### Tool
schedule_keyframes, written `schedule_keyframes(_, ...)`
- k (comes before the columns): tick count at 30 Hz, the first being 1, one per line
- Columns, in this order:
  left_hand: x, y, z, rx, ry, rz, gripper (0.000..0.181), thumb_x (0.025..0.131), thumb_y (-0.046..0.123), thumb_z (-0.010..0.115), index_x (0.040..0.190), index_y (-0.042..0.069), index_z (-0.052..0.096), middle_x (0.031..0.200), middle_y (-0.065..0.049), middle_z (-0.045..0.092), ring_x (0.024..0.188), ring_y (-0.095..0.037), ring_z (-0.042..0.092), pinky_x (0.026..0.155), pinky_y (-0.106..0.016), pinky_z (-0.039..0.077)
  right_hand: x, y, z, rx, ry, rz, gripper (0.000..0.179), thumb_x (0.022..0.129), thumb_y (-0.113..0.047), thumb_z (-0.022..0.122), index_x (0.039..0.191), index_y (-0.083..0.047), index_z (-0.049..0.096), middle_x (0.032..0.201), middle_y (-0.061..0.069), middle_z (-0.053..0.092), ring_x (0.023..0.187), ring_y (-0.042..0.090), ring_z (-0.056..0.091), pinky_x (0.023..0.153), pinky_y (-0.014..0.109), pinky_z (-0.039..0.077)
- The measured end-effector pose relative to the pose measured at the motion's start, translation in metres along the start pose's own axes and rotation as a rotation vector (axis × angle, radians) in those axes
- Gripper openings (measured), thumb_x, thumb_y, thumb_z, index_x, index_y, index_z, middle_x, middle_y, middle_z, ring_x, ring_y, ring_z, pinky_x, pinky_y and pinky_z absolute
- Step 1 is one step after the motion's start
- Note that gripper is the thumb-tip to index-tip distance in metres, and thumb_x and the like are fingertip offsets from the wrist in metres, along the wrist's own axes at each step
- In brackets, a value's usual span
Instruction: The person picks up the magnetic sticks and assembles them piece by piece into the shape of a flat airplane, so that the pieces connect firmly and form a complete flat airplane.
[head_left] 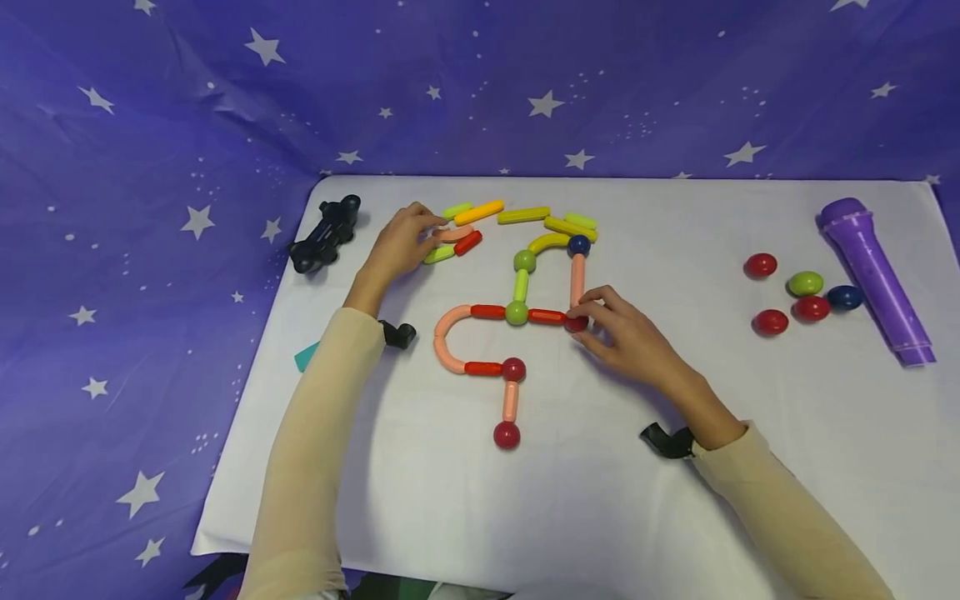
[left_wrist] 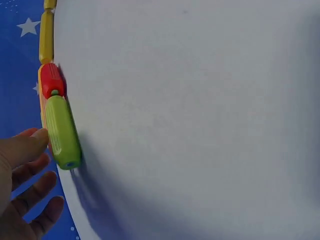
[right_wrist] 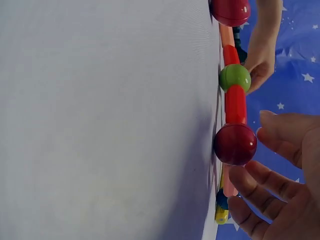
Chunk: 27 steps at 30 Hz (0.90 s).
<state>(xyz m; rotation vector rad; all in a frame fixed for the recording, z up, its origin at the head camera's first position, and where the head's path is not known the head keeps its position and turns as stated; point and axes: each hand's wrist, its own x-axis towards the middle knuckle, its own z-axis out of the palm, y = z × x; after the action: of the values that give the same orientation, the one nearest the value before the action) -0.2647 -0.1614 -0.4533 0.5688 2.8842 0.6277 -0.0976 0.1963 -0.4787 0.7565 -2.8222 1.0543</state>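
My left hand (head_left: pixel 405 242) pinches one end of a salmon curved magnetic rod (head_left: pixel 455 235) among loose rods at the back left. In the left wrist view, a green rod (left_wrist: pixel 63 132) joined to a red rod (left_wrist: pixel 51 80) partly hides that curve. The fingers of my right hand (head_left: pixel 630 337) curl round a dark red ball (right_wrist: pixel 235 144), at a corner of a shape of rods and balls. Red rods meet at a green ball (head_left: pixel 517 313); a blue ball (head_left: pixel 578 245) tops the right side. Lower down, a salmon curve (head_left: pixel 442 337) leads to two more dark red balls.
Loose yellow rods (head_left: pixel 523 216) lie along the back. A black toy-like object (head_left: pixel 326 233) stands at the left. On the right are a purple tube (head_left: pixel 876 279), several red balls (head_left: pixel 770 322), a green ball (head_left: pixel 806 283) and a blue ball (head_left: pixel 845 297).
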Motion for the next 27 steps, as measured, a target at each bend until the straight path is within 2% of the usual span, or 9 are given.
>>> schedule_keyframes(3, 0.004, 0.0, 0.001, 0.07, -0.038, -0.003, 0.03, 0.097, 0.021, 0.062, 0.125, 0.013, 0.067, 0.117, -0.009, 0.06, 0.106, -0.029, 0.051, 0.095, -0.046, 0.042, 0.0, -0.001, 0.001, -0.002, -0.005, -0.001, 0.028, 0.086, -0.017, 0.076, 0.113, -0.017, 0.068, 0.123, 0.003, 0.055, 0.091, 0.019, 0.057, 0.075, 0.036, 0.049)
schedule_keyframes(8, -0.001, -0.002, -0.002, 0.095, -0.032, -0.009, 0.025, 0.097, 0.021, 0.062, 0.119, 0.01, 0.069, 0.111, -0.01, 0.061, 0.103, -0.029, 0.052, 0.094, -0.045, 0.042, -0.001, -0.004, 0.0, -0.005, -0.02, 0.004, 0.028, 0.087, -0.016, 0.074, 0.114, -0.017, 0.067, 0.124, 0.002, 0.054, 0.093, 0.019, 0.057, 0.076, 0.037, 0.049)
schedule_keyframes(10, -0.011, -0.002, -0.007, 0.059, 0.015, -0.001, 0.025, 0.097, 0.02, 0.062, 0.117, 0.009, 0.07, 0.11, -0.01, 0.061, 0.104, -0.029, 0.053, 0.094, -0.045, 0.042, -0.002, -0.006, -0.001, -0.009, -0.027, 0.013, 0.028, 0.087, -0.017, 0.074, 0.115, -0.017, 0.067, 0.124, 0.003, 0.054, 0.094, 0.019, 0.057, 0.077, 0.037, 0.05)
schedule_keyframes(12, -0.024, 0.0, -0.012, 0.024, 0.087, 0.034, 0.022, 0.095, 0.017, 0.064, 0.115, 0.009, 0.071, 0.108, -0.009, 0.061, 0.102, -0.028, 0.054, 0.092, -0.044, 0.043, -0.003, -0.009, -0.002, -0.018, -0.031, 0.02, 0.029, 0.087, -0.017, 0.074, 0.115, -0.018, 0.067, 0.124, 0.003, 0.054, 0.095, 0.02, 0.057, 0.079, 0.039, 0.05)
schedule_keyframes(14, -0.041, 0.008, -0.014, -0.018, 0.155, 0.095, 0.021, 0.093, 0.015, 0.067, 0.112, 0.009, 0.072, 0.107, -0.009, 0.062, 0.101, -0.029, 0.055, 0.09, -0.043, 0.043, -0.006, -0.013, -0.004, -0.025, -0.027, 0.018, 0.031, 0.086, -0.018, 0.076, 0.115, -0.018, 0.067, 0.123, 0.004, 0.055, 0.096, 0.021, 0.057, 0.08, 0.04, 0.05)
schedule_keyframes(16, -0.059, 0.02, -0.013, -0.042, 0.179, 0.178, 0.019, 0.091, 0.013, 0.07, 0.109, 0.009, 0.073, 0.105, -0.008, 0.063, 0.099, -0.027, 0.055, 0.088, -0.042, 0.044, -0.009, -0.017, -0.005, -0.031, -0.018, 0.007, 0.033, 0.084, -0.018, 0.077, 0.116, -0.017, 0.067, 0.122, 0.004, 0.056, 0.098, 0.022, 0.058, 0.081, 0.042, 0.05)
schedule_keyframes(19, -0.085, 0.046, -0.003, -0.067, 0.129, 0.289, 0.019, 0.089, 0.013, 0.073, 0.108, 0.01, 0.074, 0.104, -0.006, 0.064, 0.098, -0.024, 0.056, 0.089, -0.042, 0.044, -0.014, -0.024, -0.005, -0.033, 0.008, -0.037, 0.038, 0.082, -0.018, 0.08, 0.117, -0.016, 0.066, 0.122, 0.004, 0.058, 0.1, 0.023, 0.058, 0.082, 0.043, 0.05)
schedule_keyframes(22, -0.107, 0.07, 0.012, -0.095, 0.043, 0.352, 0.022, 0.086, 0.012, 0.075, 0.109, 0.012, 0.074, 0.105, -0.003, 0.064, 0.099, -0.021, 0.056, 0.091, -0.04, 0.044, -0.015, -0.033, -0.002, -0.03, 0.03, -0.103, 0.043, 0.08, -0.019, 0.081, 0.12, -0.015, 0.064, 0.121, 0.004, 0.058, 0.097, 0.022, 0.057, 0.082, 0.042, 0.05)
schedule_keyframes(27, -0.122, 0.098, 0.035, -0.115, -0.025, 0.447, 0.023, 0.085, 0.011, 0.076, 0.108, 0.014, 0.074, 0.107, 0.0, 0.064, 0.101, -0.018, 0.056, 0.092, -0.035, 0.046, -0.013, -0.049, 0.007, -0.022, 0.027, -0.198, 0.044, 0.082, -0.024, 0.079, 0.122, -0.015, 0.063, 0.118, 0.003, 0.058, 0.1, 0.022, 0.058, 0.084, 0.041, 0.05)
